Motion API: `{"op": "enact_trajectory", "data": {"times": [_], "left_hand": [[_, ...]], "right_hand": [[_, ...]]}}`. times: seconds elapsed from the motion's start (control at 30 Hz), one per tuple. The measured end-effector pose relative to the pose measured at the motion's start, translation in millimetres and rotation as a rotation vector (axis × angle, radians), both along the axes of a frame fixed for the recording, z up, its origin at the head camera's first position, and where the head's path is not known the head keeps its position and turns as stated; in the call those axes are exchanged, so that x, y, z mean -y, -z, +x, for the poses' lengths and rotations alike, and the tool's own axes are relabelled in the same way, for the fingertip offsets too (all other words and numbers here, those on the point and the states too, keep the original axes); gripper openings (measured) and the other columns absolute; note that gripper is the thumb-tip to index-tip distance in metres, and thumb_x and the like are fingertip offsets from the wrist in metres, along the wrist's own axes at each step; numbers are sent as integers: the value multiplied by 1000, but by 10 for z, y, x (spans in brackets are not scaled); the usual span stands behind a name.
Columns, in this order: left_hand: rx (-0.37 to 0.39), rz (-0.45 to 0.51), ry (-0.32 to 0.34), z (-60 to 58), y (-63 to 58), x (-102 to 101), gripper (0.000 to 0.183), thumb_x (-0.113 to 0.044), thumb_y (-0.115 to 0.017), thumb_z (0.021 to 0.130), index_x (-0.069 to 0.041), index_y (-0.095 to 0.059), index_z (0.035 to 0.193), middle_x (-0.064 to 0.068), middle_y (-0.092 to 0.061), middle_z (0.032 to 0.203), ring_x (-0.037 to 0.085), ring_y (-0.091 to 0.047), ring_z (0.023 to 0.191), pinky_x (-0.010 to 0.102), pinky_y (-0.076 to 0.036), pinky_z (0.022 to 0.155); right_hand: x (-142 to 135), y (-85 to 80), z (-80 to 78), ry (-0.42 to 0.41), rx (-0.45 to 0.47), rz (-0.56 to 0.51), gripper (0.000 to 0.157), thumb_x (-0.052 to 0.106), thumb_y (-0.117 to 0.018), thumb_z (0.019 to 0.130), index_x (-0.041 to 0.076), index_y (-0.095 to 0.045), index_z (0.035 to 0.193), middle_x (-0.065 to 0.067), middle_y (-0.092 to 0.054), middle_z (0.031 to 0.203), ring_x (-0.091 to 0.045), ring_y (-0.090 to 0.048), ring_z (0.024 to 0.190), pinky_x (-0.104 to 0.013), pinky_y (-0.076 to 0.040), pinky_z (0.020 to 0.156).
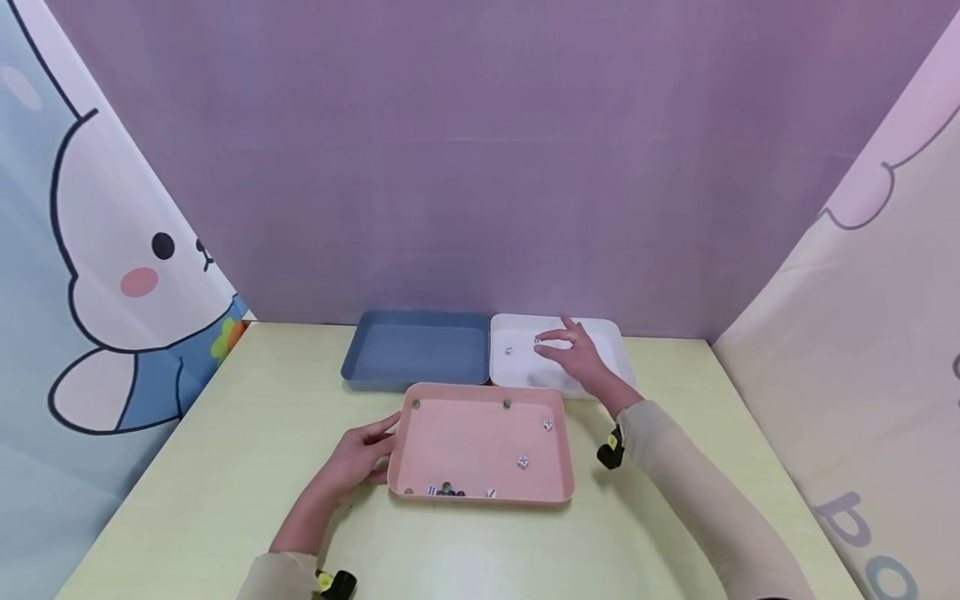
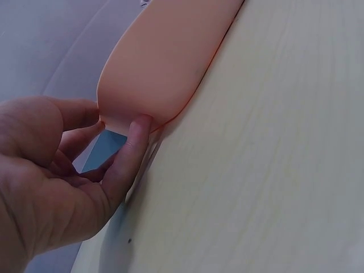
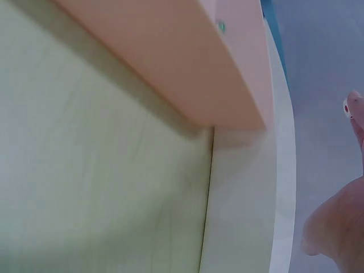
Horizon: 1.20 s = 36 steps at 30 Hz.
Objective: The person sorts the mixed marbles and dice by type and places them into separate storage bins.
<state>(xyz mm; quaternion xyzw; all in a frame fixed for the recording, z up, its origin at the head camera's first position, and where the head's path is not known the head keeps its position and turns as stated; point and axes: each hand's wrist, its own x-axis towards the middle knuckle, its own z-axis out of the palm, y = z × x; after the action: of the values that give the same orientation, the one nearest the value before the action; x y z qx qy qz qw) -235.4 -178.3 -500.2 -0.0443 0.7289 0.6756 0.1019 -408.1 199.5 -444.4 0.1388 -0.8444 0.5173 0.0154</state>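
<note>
My left hand [image 1: 362, 457] grips the left side of the pink tray [image 1: 472, 442], with the thumb [image 2: 135, 149] against its outer wall and other fingertips at the rim. In the tray lie white dice [image 1: 522, 462] and greenish marbles [image 1: 507, 403], several of them bunched along the near wall. Over the white tray [image 1: 615, 354], my right hand [image 1: 579, 357] pinches a white die [image 3: 346, 108] between its fingertips; a red pip shows in the right wrist view. Another die [image 1: 508, 351] rests on the white tray's floor, left of the fingers.
A blue tray [image 1: 416, 350] holding nothing stands behind the pink one, side by side with the white tray. All three sit on a pale wooden table [image 1: 247, 433]. A purple backdrop [image 1: 480, 167] rises at the far edge, and printed cloths hang at both sides.
</note>
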Motion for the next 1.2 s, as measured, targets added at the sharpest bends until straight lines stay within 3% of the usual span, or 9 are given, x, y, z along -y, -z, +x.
{"op": "enact_trajectory", "data": {"times": [0.2,0.43,0.63,1.07,1.2], "left_hand": [[2,-7,-16,15,-31,-14,49,-15,-60,98,-16,-48,145,21,-61,118,28,-67,92,40,-58,68],[-9,-24,-23,22,-37,2,49,-15,-60,98,-14,-47,145,20,-62,118,27,-66,91,40,-58,65],[-12,-26,-23,18,-22,-8,48,-13,-60,98,-15,-49,144,19,-62,117,26,-66,91,39,-58,65],[-15,-25,-21,12,-9,-21,47,-10,-57,98,-14,-48,145,18,-62,115,26,-67,91,40,-58,66],[-13,-24,-18,16,-27,-23,47,-10,-58,99,-14,-48,145,18,-62,116,26,-66,91,39,-58,66]], "right_hand": [[-133,11,-142,60,0,18,33,24,-76,86,2,-72,111,-15,-12,160,-39,8,145,-61,1,112],[-240,59,-329,132,-28,62,33,20,-75,87,-1,-71,112,-23,-22,156,-38,1,145,-56,2,113],[-279,104,-383,191,59,148,34,29,-75,86,7,-73,112,-13,-10,161,-41,9,144,-64,0,110],[-284,92,-428,167,90,179,37,32,-75,86,8,-72,114,-16,-9,160,-45,8,143,-63,-2,110],[-290,76,-447,136,96,98,41,26,-75,86,2,-69,119,-18,-8,160,-42,8,144,-57,-2,113]]}}
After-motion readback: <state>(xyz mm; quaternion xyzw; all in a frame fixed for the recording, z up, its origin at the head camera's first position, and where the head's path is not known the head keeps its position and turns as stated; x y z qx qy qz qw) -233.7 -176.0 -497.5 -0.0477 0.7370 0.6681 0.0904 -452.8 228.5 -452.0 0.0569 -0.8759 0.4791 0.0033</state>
